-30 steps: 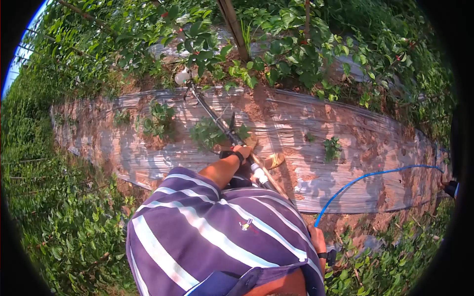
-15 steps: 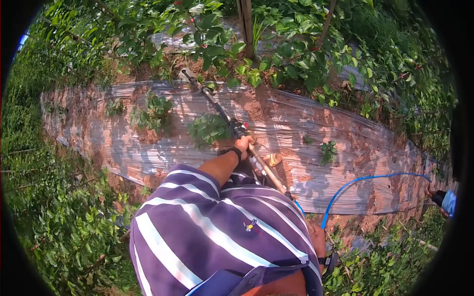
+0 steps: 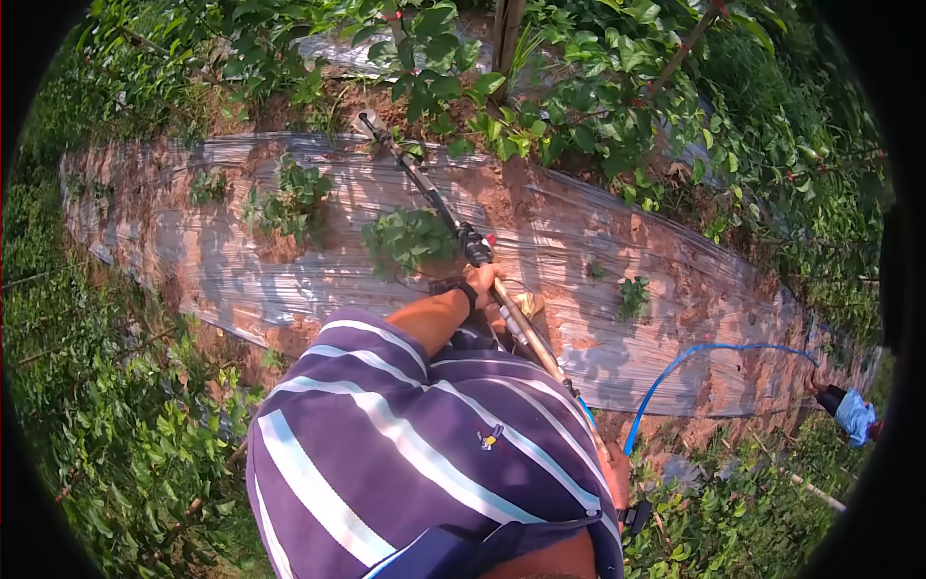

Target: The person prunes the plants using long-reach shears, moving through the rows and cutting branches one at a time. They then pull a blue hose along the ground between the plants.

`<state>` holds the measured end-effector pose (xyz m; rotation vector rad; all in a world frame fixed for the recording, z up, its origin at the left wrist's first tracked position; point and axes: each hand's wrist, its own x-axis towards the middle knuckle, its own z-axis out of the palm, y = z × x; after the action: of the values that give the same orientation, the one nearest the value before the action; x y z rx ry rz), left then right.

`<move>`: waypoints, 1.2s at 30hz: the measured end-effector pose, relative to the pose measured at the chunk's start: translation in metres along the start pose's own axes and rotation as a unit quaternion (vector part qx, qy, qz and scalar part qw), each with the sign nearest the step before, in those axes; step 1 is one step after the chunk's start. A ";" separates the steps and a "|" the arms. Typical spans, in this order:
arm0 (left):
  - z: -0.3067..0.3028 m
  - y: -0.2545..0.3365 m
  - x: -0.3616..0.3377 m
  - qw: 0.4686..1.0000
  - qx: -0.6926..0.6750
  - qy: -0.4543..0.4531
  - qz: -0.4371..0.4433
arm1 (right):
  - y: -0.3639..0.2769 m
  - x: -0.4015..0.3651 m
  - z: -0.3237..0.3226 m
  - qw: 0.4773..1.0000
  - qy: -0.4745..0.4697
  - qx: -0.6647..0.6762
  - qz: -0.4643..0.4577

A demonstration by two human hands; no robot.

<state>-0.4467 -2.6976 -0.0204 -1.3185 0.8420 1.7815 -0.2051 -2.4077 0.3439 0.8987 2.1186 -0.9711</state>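
My left hand (image 3: 481,281), with a dark wristband, is closed around the middle of a long spray lance (image 3: 424,188). The lance points away from me, up and to the left. Its nozzle (image 3: 365,120) reaches the leafy plants at the far edge of the bed. My right hand (image 3: 615,471) grips the lance's near end low beside my striped shirt, where a blue hose (image 3: 694,357) joins it. A small green plant (image 3: 405,239) grows just left of my left hand.
Silver plastic mulch (image 3: 579,241) covers a raised soil bed running across the view. Dense green vines and a wooden post (image 3: 503,29) stand behind it. Weeds fill the near side. Another person (image 3: 849,410) crouches at the far right edge.
The lance's nozzle has swung from beside a white object to the foot of the vines. The view has shifted, and the person at the right shows more.
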 end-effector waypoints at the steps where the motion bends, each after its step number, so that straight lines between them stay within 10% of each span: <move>1: 0.001 0.002 -0.006 1.000 0.000 0.000 -0.001 | 0.003 0.000 0.003 1.000 0.010 -0.013 -0.012; 7: -0.002 0.012 -0.025 1.000 0.008 -0.015 0.014 | 0.044 0.004 0.021 0.986 0.039 -0.100 -0.125; 36: -0.029 -0.020 0.022 0.997 0.071 0.008 0.027 | 0.153 0.024 0.057 1.000 0.006 -0.003 -0.028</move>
<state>-0.4199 -2.7077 -0.0504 -1.2296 1.0028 1.7218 -0.0843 -2.3702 0.2375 0.8485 2.1667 -0.9895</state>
